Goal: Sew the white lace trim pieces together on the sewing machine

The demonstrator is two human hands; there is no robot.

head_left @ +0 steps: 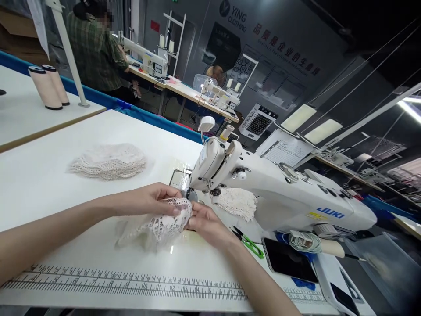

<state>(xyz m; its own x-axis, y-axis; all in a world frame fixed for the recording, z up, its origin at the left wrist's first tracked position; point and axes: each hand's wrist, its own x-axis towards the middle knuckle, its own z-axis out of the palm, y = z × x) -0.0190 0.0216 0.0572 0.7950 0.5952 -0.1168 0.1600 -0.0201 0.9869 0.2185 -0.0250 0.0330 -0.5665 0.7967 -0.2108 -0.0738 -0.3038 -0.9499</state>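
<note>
Just in front of the sewing machine's needle area, my left hand (pixel 158 199) pinches the upper edge of a white lace piece (pixel 169 224). My right hand (pixel 204 219) grips the same lace from its right side, fingers closed at the edge. The lace is bunched up between both hands, and its loose end hangs to the left over the table. Close behind my fingers stands the head of the white sewing machine (pixel 210 166); the needle itself cannot be made out. A stack of lace pieces (pixel 108 161) lies to the left, and more lace (pixel 237 202) sits under the machine arm.
Green thread snips (pixel 251 246), a black phone (pixel 289 259) and a thread cone (pixel 330 248) lie at the right. A printed ruler (pixel 158 285) runs along the table's front edge. Thread cones (pixel 46 87) stand at the far left. Another person (pixel 95 52) sits at a machine behind.
</note>
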